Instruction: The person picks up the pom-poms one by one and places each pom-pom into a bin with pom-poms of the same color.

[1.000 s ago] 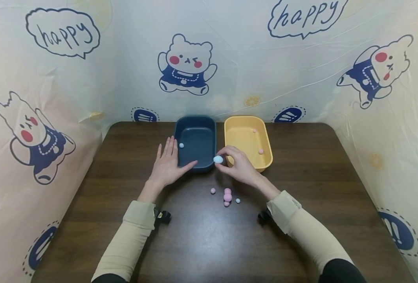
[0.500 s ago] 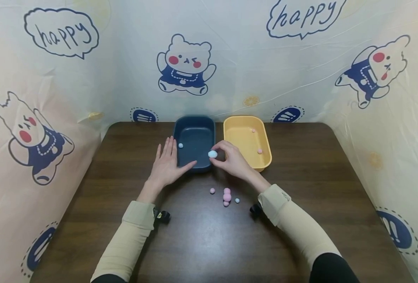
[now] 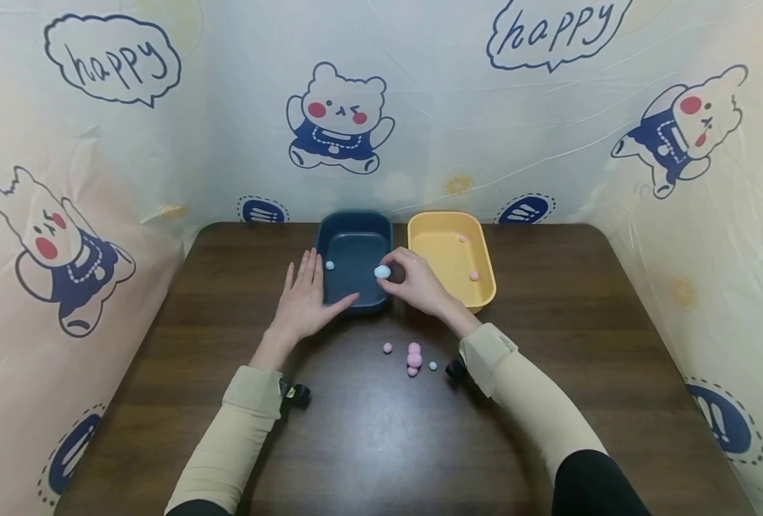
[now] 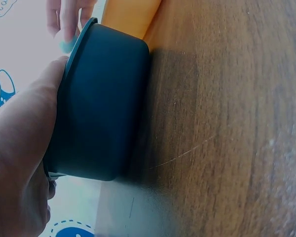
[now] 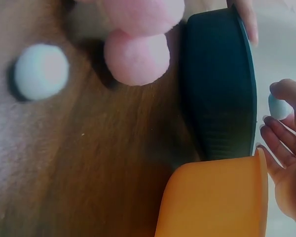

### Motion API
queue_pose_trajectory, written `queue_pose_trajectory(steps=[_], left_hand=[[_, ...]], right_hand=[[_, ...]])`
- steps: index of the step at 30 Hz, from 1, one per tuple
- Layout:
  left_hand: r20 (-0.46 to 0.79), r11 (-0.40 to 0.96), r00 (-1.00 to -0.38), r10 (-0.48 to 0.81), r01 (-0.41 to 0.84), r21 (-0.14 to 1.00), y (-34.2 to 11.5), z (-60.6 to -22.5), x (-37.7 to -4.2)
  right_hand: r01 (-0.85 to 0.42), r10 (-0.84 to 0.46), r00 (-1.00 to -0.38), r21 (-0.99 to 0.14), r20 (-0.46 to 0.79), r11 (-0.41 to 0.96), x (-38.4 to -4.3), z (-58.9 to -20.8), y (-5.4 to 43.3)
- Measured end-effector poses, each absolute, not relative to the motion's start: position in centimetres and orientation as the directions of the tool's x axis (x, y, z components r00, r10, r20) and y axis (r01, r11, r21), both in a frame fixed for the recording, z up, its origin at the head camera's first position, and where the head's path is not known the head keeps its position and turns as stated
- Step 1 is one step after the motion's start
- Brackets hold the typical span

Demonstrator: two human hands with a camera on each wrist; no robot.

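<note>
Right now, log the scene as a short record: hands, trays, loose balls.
left hand: straight fingers along left side of blue tray
right hand: pinches light blue ball over that tray's right side
blue tray: one small blue ball inside
yellow tray: two small pink balls inside
table: four pink balls, three in a row; one loose blue ball

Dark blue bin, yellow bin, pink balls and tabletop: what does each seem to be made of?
Dark blue bin: likely moulded plastic, satin; smooth walls, rounded corners.
Yellow bin: probably similar plastic, same smooth look.
Pink balls: perhaps foam or clay; matte, slightly uneven surface.
Tabletop: wood or wood-look laminate; brown grain, soft sheen.
</note>
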State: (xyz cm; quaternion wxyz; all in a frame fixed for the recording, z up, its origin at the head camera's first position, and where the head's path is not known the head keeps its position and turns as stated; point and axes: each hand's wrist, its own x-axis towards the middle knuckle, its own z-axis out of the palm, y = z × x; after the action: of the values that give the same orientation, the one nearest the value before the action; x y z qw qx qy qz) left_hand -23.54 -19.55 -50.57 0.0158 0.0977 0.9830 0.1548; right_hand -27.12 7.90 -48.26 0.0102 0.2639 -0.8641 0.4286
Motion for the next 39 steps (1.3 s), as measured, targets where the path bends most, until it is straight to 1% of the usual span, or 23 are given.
queue_pose_trajectory(steps=[11, 17, 21, 22, 25, 28, 29, 34, 39], left_hand=[[-0.004, 0.933, -0.98, 0.198, 0.187, 0.306, -19.5, -50.6, -23.7], [-0.007, 0.937, -0.981, 0.196, 0.186, 0.295, -19.5, -50.6, -23.7], [-0.008, 0.938, -0.98, 0.197, 0.186, 0.293, -19.5, -50.6, -23.8], [-0.011, 0.937, -0.98, 0.197, 0.186, 0.295, -19.5, -50.5, -23.8], [-0.019, 0.936, -0.981, 0.195, 0.181, 0.302, -19.5, -50.5, -23.7], [-0.023, 0.935, -0.981, 0.192, 0.176, 0.308, -19.5, -50.4, -23.6], [-0.023, 0.935, -0.981, 0.191, 0.175, 0.308, -19.5, -50.4, -23.6], [-0.016, 0.936, -0.982, 0.19, 0.176, 0.305, -19.6, -50.5, -23.5], [-0.002, 0.935, -0.981, 0.195, 0.186, 0.301, -19.6, -50.7, -23.6]], right_hand=[[-0.38, -0.402, -0.901, -0.748, 0.165, 0.544, -28.2, -48.1, 6.3], [-0.405, -0.428, -0.89, -0.706, 0.158, 0.581, -28.8, -47.9, 5.5], [-0.441, -0.451, -0.873, -0.694, 0.185, 0.568, -29.2, -47.9, 4.9], [-0.459, -0.461, -0.864, -0.693, 0.203, 0.556, -30.0, -49.0, 5.0], [-0.469, -0.466, -0.86, -0.689, 0.211, 0.553, -30.2, -49.0, 4.7], [-0.457, -0.462, -0.865, -0.686, 0.195, 0.567, -30.4, -49.2, 4.5], [-0.44, -0.453, -0.874, -0.684, 0.176, 0.582, -29.8, -48.2, 4.2], [-0.409, -0.428, -0.891, -0.675, 0.151, 0.614, -30.3, -48.5, 4.0], [-0.387, -0.409, -0.901, -0.688, 0.142, 0.614, -30.6, -48.6, 3.8]])
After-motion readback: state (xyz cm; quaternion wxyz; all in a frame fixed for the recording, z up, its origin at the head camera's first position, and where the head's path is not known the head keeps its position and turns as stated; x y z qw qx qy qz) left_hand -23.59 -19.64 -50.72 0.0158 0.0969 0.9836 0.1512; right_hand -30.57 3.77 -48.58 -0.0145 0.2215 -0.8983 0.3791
